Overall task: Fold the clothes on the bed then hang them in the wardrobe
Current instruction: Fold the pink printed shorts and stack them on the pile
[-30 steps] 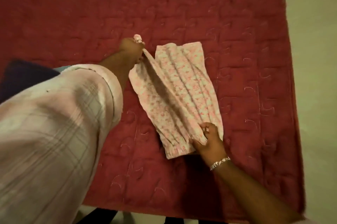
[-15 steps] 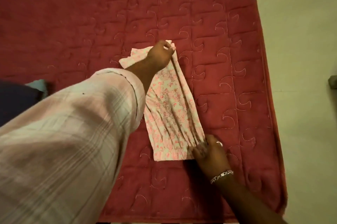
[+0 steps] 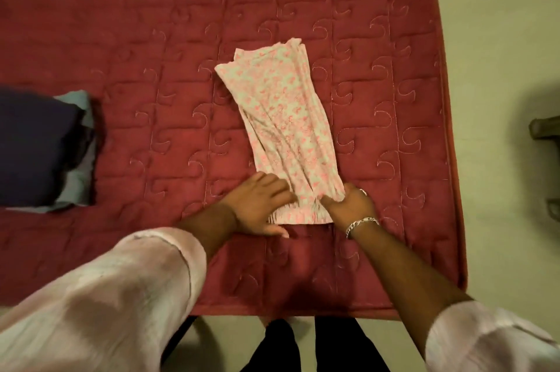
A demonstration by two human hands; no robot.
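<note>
Bed (image 3: pixel 121 23): red quilt.
Garment (image 3: pixel 281 117): pink floral, folded, centre.
Left hand (image 3: pixel 257 208): flat, pressing its 6 o'clock hem.
Right hand (image 3: pixel 348 205): gripping hem.

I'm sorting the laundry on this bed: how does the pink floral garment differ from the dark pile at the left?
The pink floral garment is pale and patterned; the dark pile is plain navy over light blue cloth. The garment lies mid-bed in a long strip, the pile at the left edge. Both hands, left hand and right hand, touch only the garment. Both rest on the red quilt.

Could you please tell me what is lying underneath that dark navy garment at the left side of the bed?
A pale blue-grey cloth pokes out beneath the dark navy garment along its right side, resting on the red quilt. How far it extends underneath is covered.
</note>
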